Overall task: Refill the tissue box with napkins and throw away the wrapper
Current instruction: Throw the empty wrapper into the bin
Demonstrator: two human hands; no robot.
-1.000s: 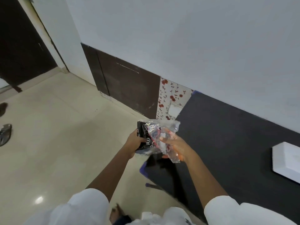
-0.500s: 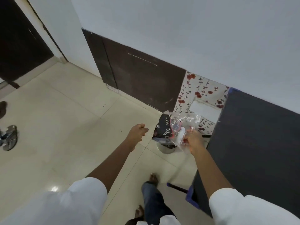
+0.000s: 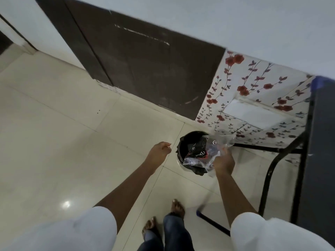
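My right hand (image 3: 224,163) grips a crumpled clear wrapper (image 3: 208,151) with black and red print. It hangs right over the mouth of a small round bin (image 3: 186,142) lined with a black bag, which stands on the floor beside the table's legs. To the left of the bin, my left hand (image 3: 159,151) is loosely curled with nothing in it, a short way from the rim. The tissue box is out of view.
A dark table (image 3: 320,142) with black metal legs (image 3: 268,178) stands at the right. Behind the bin are a floral-papered wall (image 3: 253,84) and a dark wood panel (image 3: 145,60). Pale floor tiles (image 3: 63,142) spread to the left. My bare feet (image 3: 178,208) stand below.
The view has swung down from the table to the floor. My left hand let go of the wrapper, and my right hand carried it down over the bin.
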